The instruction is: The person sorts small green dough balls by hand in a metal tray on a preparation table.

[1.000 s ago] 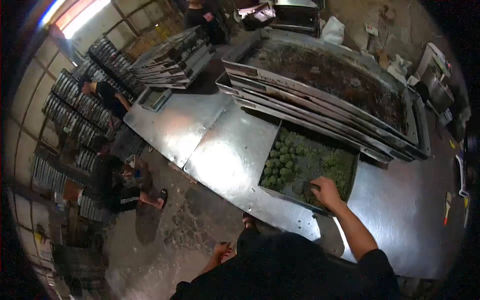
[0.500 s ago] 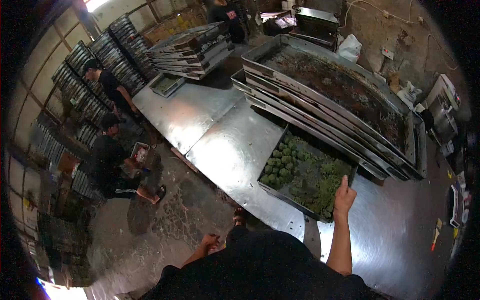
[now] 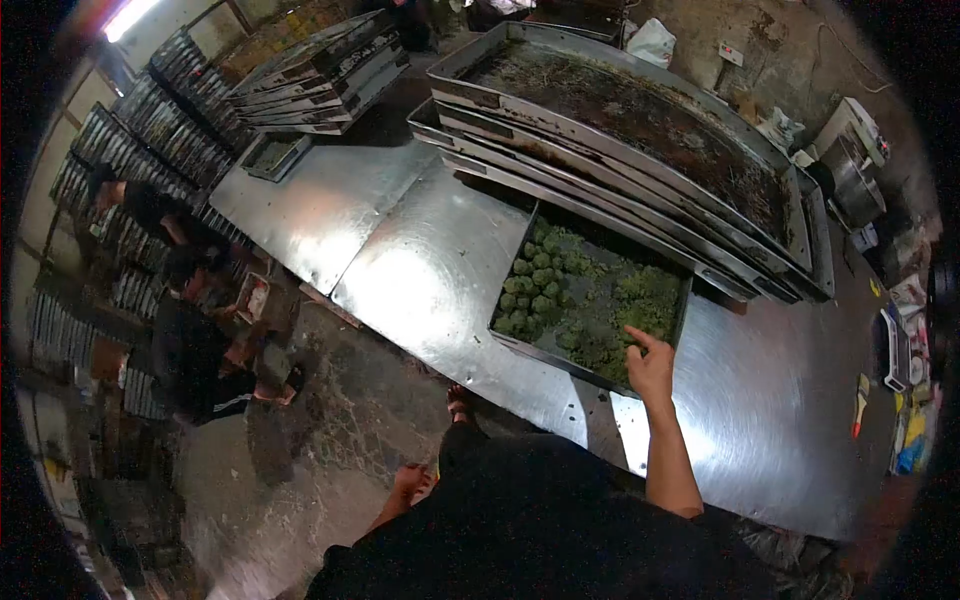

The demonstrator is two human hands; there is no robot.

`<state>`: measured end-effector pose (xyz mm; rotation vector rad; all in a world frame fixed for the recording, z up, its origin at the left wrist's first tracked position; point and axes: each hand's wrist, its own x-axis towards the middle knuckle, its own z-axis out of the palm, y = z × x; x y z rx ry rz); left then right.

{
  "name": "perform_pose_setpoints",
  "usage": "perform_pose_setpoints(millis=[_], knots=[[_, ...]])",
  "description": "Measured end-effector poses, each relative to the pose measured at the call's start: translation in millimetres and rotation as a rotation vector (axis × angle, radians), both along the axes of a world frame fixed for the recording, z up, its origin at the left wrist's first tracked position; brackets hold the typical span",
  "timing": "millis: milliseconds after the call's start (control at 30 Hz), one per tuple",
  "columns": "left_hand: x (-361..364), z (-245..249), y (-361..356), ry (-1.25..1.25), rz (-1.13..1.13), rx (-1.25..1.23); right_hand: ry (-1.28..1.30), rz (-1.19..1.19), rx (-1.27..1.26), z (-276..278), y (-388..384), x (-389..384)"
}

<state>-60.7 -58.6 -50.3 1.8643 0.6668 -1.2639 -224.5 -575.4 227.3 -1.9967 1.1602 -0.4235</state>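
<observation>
My right hand [image 3: 651, 366] hovers at the near edge of a shallow metal tray [image 3: 545, 352], index finger stretched out over the green contents and the other fingers partly folded; it holds nothing. Round green balls [image 3: 530, 285] sit in rows along the tray's left side. Loose, crumbly green material [image 3: 640, 300] covers much of its right side and middle. Low beside my body hangs my left hand [image 3: 412, 481], its fingers curled in, with no object visible in it. It is away from the tray and above the floor.
Large metal trays [image 3: 620, 130] with dark residue are stacked behind the small tray on the metal table [image 3: 400, 270]. Another tray stack [image 3: 315, 85] and a small tray [image 3: 275, 155] stand farther left. Two people [image 3: 200, 330] work at left. A brush [image 3: 860, 405] lies at right.
My right hand has gone from the tray's right corner to its near edge, index finger now pointing over the contents. My left hand stays low. The view has shifted slightly.
</observation>
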Motion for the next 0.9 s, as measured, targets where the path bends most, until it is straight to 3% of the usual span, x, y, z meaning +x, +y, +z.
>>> perform_pose_setpoints(millis=[33,100,267,333,400,433,500,533,567,700,800,867,900], knots=[[4,0,2,0.004,-0.006,0.001,0.001,0.064,-0.065,1,1,0],[15,5,6,-0.059,-0.016,-0.238,0.039,0.057,-0.16,5,2,2],[15,24,-14,-0.125,0.005,-0.149,-0.028,0.038,-0.335,-24,-15,-10],[15,34,-23,-0.161,-0.019,-0.088,-0.343,-0.195,0.168,13,-3,-2],[14,37,-28,-0.097,-0.012,-0.089,-0.334,-0.246,0.065,11,-8,2],[13,40,-26,-0.096,-0.014,-0.086,-0.397,-0.331,0.202,18,-7,1],[11,46,-23,-0.281,-0.452,-0.093,-0.46,-0.42,0.341,13,-9,1],[12,43,-20,-0.282,-0.456,-0.092,-0.507,-0.398,0.201,2,-13,2],[14,40,-17,-0.245,-0.376,-0.112,-0.549,-0.376,0.062,-8,-16,2],[20,22,1,-0.091,-0.052,-0.181,-0.553,-0.404,0.1,15,-14,6],[24,51,-4,-0.059,0.005,-0.19,-0.644,-0.35,0.254,39,-1,13],[33,43,0,0.016,-0.009,-0.163,-0.73,-0.332,0.695,25,-16,-3],[35,43,-1,0.088,-0.02,-0.139,-0.904,-0.313,0.967,25,-17,-5]])
